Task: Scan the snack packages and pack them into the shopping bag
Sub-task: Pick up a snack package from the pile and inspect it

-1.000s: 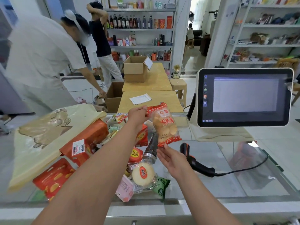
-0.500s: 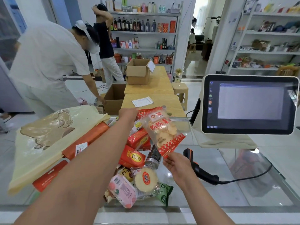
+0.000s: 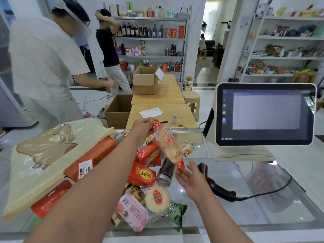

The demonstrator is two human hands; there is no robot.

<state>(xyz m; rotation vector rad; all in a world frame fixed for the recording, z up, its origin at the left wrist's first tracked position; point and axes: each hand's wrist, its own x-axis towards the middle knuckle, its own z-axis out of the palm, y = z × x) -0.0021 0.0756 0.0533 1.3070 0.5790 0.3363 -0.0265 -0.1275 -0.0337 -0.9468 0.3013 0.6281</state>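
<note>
Left hand pinches the red polka-dot top seal of a clear, red-trimmed rice-cracker packet, which hangs tilted above the pile of snack packages on the glass counter. Right hand lies just below the packet's red lower corner, fingers straight and slightly apart; fingertip contact with that corner appears likely but cannot be confirmed. Black-and-orange handheld barcode scanner rests right of the hand; cream printed shopping bag lies far left.
</note>
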